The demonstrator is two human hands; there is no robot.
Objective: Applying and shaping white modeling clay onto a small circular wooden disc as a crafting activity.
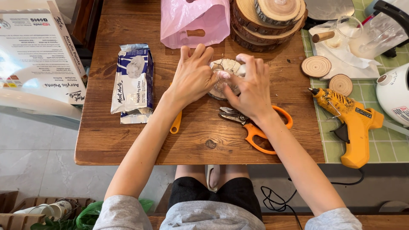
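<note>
We steady a round wood slice on the table, left hand spread flat, right hand pinching white clay onto it.

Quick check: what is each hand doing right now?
Left hand: open, fingers spread, resting on the round wooden slice.
Right hand: fingers curled, pressing white clay on the same slice; firm grip cannot be told.

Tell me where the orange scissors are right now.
The orange scissors lie on the wooden table, just under the right hand, left of the yellow glue gun.
</note>
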